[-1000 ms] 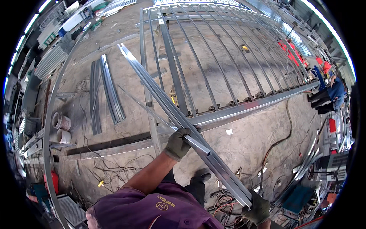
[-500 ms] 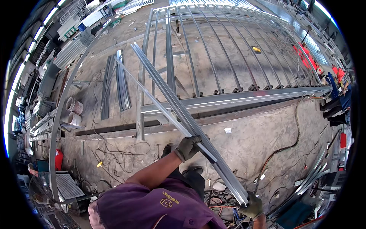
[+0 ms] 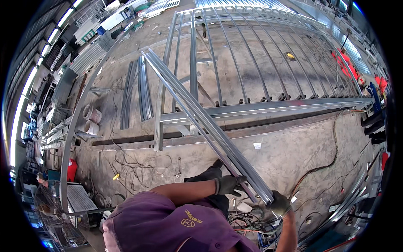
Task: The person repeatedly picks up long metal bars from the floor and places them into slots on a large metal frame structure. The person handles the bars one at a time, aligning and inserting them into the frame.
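A bundle of long silver metal profiles (image 3: 214, 133) slants from beside my right hand up to the far left, its far part crossing over the frame. My right hand (image 3: 279, 204), in a dark glove, is closed around the near end of the bundle. A thinner metal strip (image 3: 205, 135) lies close along the bundle's left side, its near end loose beside my left hand. My left hand (image 3: 230, 185), also gloved, is at that strip with its fingers apart; the fingertips seem to touch it.
A large metal frame with bars (image 3: 268, 107) stands ahead. More profiles (image 3: 145, 90) lie on the floor to the left, near two white buckets (image 3: 91, 127). Tangled cables (image 3: 138, 170) and a hose (image 3: 312, 170) lie around. A fan (image 3: 52, 206) stands lower left.
The thin strip has come to lie closer along the bundle. My left hand has moved down and right toward the near end, and its fingers have spread. My right hand has risen slightly.
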Demonstrator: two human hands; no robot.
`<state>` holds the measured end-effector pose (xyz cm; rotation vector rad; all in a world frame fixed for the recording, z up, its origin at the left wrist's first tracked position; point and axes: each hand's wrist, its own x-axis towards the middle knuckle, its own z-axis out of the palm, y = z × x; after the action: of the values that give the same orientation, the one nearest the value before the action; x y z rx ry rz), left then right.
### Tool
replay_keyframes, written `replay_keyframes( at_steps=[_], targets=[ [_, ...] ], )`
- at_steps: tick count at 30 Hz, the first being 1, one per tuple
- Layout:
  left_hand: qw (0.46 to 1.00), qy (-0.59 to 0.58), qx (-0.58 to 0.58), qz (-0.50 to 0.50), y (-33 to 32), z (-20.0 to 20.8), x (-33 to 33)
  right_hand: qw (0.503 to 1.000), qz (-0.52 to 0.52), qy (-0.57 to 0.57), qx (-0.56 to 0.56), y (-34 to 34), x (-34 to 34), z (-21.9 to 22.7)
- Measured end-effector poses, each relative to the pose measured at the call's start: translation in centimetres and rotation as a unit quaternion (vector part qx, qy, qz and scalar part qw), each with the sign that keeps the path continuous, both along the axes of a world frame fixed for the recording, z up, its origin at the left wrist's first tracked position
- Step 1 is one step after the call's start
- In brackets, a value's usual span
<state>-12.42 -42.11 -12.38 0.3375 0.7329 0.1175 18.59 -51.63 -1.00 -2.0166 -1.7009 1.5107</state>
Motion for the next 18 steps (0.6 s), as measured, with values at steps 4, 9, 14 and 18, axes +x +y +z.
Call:
replay_keyframes(
  at_steps=[4, 9, 14, 18],
  targets=[
    [0.994, -0.051, -0.022, -0.098, 0.0, 0.6, 3.1, 0.989, -0.044, 0.126, -0.068, 0.4, 1.3, -4.3],
    [0.994, -0.076, -0.082, 0.01, 1.1, -3.6, 2.2, 0.963, -0.086, 0.224, -0.122, -0.6, 3.3, -10.3],
    [0.994, 0.015, -0.085, -0.066, 1.5, -5.4, 2.9, 0.96, -0.073, 0.221, -0.153, 1.1, 0.7, -10.5],
    [0.977, 0.039, 0.052, -0.202, 3.3, -4.0, 3.4, 0.993, -0.04, 0.081, -0.081, 3.6, -2.5, -8.8]
  ],
)
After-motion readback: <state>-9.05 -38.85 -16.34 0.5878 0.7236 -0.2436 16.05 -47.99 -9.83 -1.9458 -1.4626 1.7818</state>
